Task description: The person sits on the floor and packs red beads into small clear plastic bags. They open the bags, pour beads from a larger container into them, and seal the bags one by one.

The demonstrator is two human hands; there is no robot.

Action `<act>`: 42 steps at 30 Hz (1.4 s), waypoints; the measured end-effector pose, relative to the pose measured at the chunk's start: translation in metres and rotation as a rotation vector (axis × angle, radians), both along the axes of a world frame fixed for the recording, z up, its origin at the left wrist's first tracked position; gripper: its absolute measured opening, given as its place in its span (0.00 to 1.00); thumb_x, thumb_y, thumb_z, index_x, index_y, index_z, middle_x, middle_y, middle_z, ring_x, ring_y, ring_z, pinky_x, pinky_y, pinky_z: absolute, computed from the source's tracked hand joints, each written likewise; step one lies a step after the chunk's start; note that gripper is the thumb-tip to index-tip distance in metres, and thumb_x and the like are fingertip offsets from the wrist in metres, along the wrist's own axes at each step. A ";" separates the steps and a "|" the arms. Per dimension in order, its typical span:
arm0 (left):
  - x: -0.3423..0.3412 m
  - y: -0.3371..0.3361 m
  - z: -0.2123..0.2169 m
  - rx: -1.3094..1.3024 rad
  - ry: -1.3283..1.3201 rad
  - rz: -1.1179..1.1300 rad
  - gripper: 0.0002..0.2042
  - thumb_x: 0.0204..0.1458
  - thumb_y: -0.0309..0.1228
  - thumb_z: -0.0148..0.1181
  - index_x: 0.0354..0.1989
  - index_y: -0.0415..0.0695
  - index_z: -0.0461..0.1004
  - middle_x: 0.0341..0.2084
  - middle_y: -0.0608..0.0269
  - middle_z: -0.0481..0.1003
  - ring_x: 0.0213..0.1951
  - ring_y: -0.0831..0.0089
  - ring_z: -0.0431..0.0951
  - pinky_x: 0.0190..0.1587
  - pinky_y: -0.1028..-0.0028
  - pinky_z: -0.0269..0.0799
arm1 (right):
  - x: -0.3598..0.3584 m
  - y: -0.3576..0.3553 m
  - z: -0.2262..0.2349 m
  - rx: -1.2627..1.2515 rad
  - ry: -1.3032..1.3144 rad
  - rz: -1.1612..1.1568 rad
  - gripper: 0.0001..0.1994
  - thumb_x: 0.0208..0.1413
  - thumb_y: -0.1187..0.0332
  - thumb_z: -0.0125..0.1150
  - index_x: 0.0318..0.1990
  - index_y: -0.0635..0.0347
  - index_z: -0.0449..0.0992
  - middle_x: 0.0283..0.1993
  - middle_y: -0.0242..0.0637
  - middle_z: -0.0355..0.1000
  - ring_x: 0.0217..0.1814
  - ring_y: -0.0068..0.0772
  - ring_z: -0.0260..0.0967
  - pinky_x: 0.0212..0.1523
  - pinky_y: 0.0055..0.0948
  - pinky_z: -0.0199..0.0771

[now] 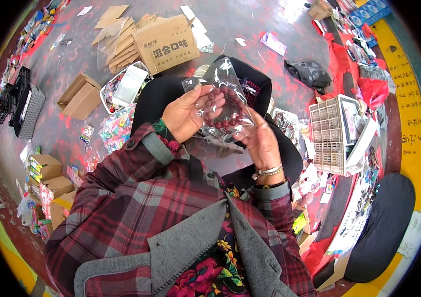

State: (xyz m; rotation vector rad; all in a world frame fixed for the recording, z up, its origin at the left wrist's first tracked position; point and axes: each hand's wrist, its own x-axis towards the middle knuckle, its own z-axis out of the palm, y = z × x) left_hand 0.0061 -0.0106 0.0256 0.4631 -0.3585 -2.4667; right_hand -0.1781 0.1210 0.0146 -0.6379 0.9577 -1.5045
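Observation:
Over my lap I hold a clear plastic bag (pixel 221 74) with a string of dark red beads (pixel 229 120) showing through it. My left hand (pixel 183 114) grips the bag's left side, thumb on the upper edge and fingers behind the beads. At the lower right, my right hand (pixel 264 146) pinches the bag close to the beads. Glare on the plastic hides whether any finger reaches inside. Just beyond the bag, more dark red beads (pixel 251 91) lie against something black between my knees.
Flattened cardboard (pixel 166 44) lies ahead on the floor. An open carton (pixel 79 96) and a white tub (pixel 130 81) stand left, a beige plastic basket (pixel 326 136) right. A black bag (pixel 308 74) is ahead right. Small boxes (pixel 47 168) crowd the far left; a black oval cushion (pixel 381 227) lies right.

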 end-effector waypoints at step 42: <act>0.005 0.010 -0.049 -0.022 -0.399 -0.284 0.12 0.57 0.35 0.47 0.42 0.41 0.71 0.41 0.60 0.74 0.44 0.71 0.74 0.45 0.72 0.69 | -0.054 -0.006 0.005 0.424 1.659 0.044 0.11 0.44 0.61 0.56 0.24 0.59 0.76 0.23 0.48 0.70 0.28 0.52 0.69 0.30 0.42 0.69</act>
